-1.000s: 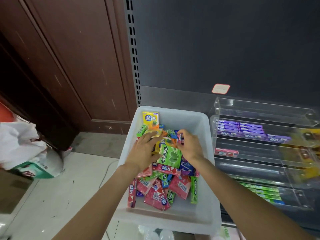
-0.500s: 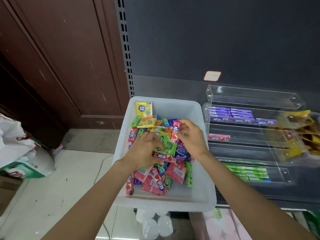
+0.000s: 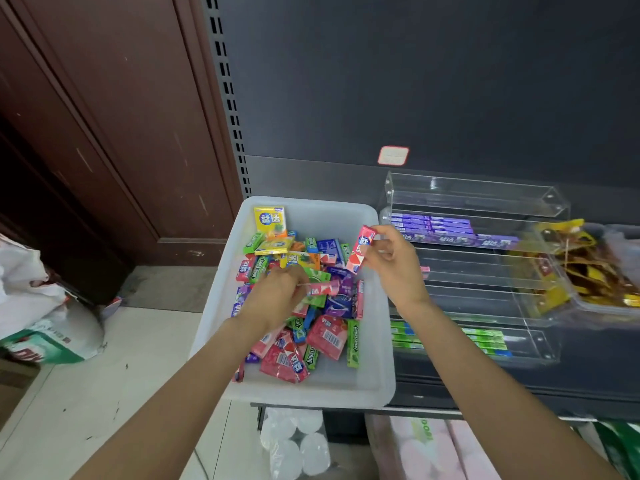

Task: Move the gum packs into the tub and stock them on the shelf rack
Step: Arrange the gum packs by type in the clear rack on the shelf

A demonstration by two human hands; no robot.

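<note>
A white plastic tub point(image 3: 377, 344) sits on the shelf, filled with several gum packs point(image 3: 311, 337) in pink, green, blue, purple and yellow. My right hand point(image 3: 394, 265) is raised over the tub's right side and grips a pink gum pack point(image 3: 362, 249) between thumb and fingers. My left hand point(image 3: 277, 299) is down in the pile and pinches another pink gum pack point(image 3: 323, 288). To the right stands a clear acrylic shelf rack point(image 3: 478, 202) with purple packs point(image 3: 450, 230) on an upper tier and green packs point(image 3: 485, 339) on a lower tier.
A clear tray of yellow-gold wrapped goods point(image 3: 595, 268) lies right of the rack. A dark perforated shelf back panel point(image 3: 381, 81) rises behind. A brown wooden door point(image 3: 121, 116) and a white bag point(image 3: 38, 306) are at left. Packaged goods point(image 3: 433, 448) lie below the shelf.
My right hand has lifted a pink gum pack out of the pile and moved right toward the rack. My left hand stayed in the tub and now pinches a pink pack.
</note>
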